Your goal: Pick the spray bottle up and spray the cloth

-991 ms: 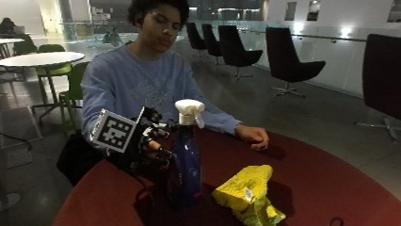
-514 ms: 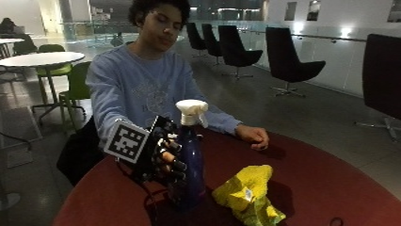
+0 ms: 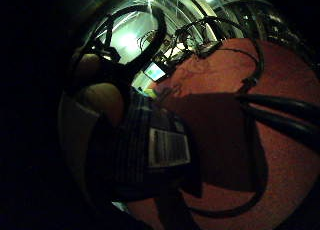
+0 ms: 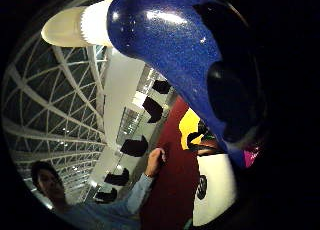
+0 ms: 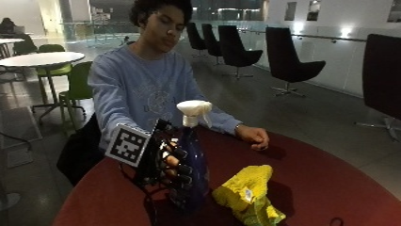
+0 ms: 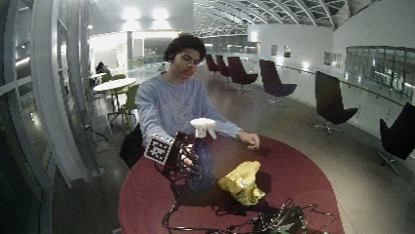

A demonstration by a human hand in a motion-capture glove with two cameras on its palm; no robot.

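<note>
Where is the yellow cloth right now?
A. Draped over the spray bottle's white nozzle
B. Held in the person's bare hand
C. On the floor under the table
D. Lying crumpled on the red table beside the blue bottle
D: the yellow cloth lies crumpled on the red table next to the blue spray bottle, which the gloved right hand grips; the bare hand rests apart from it.

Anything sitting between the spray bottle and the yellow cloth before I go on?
No. In the outside view only a narrow strip of bare red table separates the spray bottle, gripped by the gloved right hand, from the yellow cloth.
</note>
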